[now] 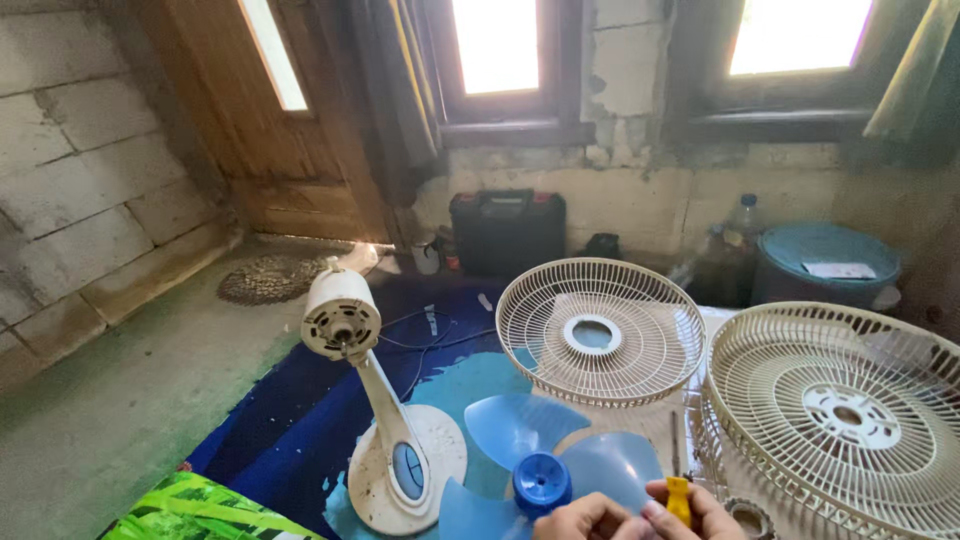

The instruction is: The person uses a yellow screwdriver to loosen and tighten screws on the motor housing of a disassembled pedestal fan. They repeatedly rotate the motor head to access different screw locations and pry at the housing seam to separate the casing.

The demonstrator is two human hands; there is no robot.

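At the bottom edge my left hand [585, 517] and my right hand [700, 512] meet over a blue fan blade [535, 440] lying on the floor mat. A small yellow piece [679, 498] sits between the fingers of my right hand. My left hand rests beside the blade's blue hub [541, 480], fingers curled; what it holds is hidden. A white fan stand with its bare motor head [342, 322] stands upright to the left. One cream grille [600, 330] lies behind the blade, and a second cream grille [845, 415] lies to the right.
A blue mat [300, 410] covers the concrete floor. A black tool case [507, 230] stands against the back wall, next to bottles [742, 225] and a teal lidded tub [825, 262]. A round doormat [270, 278] lies by the wooden door. A green patterned cloth [190, 510] lies at bottom left.
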